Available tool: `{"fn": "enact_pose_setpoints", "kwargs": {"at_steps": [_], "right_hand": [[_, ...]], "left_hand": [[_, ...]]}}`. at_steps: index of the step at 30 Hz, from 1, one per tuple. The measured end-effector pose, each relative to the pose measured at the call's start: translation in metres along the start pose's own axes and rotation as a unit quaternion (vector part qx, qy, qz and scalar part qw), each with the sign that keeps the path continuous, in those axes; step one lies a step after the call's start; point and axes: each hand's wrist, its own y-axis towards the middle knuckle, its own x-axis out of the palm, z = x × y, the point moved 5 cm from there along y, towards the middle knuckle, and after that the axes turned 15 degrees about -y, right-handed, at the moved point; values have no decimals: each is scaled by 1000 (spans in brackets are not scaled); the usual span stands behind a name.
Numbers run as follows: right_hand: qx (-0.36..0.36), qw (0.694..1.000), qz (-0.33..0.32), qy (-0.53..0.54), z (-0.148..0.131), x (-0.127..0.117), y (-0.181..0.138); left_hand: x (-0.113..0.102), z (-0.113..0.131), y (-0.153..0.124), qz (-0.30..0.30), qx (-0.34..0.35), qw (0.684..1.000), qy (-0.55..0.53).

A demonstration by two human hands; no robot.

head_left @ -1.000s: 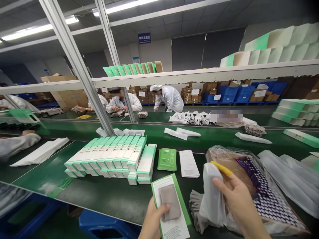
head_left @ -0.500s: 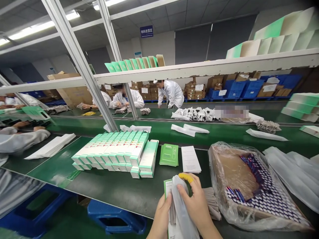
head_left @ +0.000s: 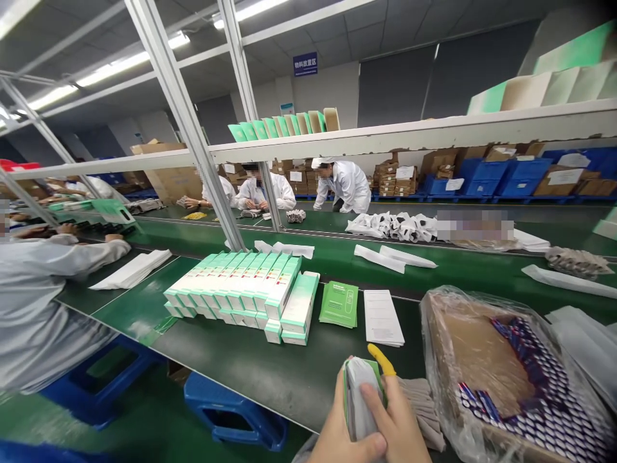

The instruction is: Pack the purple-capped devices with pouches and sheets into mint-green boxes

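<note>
At the bottom edge of the view my left hand (head_left: 335, 440) and my right hand (head_left: 398, 424) are closed together on a green-edged card packet with a white plastic bag (head_left: 359, 395) over it. A yellow cot covers my right forefinger (head_left: 380, 359). A pile of grey pouches (head_left: 424, 405) lies just right of my hands. Ahead on the green bench lie a green leaflet stack (head_left: 339, 303) and a white leaflet stack (head_left: 382, 316).
Rows of white-and-green boxes (head_left: 241, 289) are stacked to the left. A bag-lined carton of small blue-and-white items (head_left: 511, 379) sits on the right. A co-worker's white sleeve (head_left: 62, 257) reaches in at left. Other people in white coats work behind the conveyor belt (head_left: 434, 270).
The white bag has gone further over the green-edged packet, and both hands have drawn down and closer to me. The view has swung to the left.
</note>
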Motion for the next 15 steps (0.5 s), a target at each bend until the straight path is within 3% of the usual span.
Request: {"fn": "enact_pose_setpoints", "kwargs": {"at_steps": [3,7,10,15], "right_hand": [[34,997,-6,67,-4,6,0],[51,987,-23,153,-13,19,0],[73,979,-26,188,-11,23,2],[123,952,26,279,3,11,13]], "left_hand": [[-6,10,2,65,13,985,158],[-14,20,4,167,-77,900,395],[-13,21,5,160,-134,863,460],[-15,15,4,81,-132,878,453]]}}
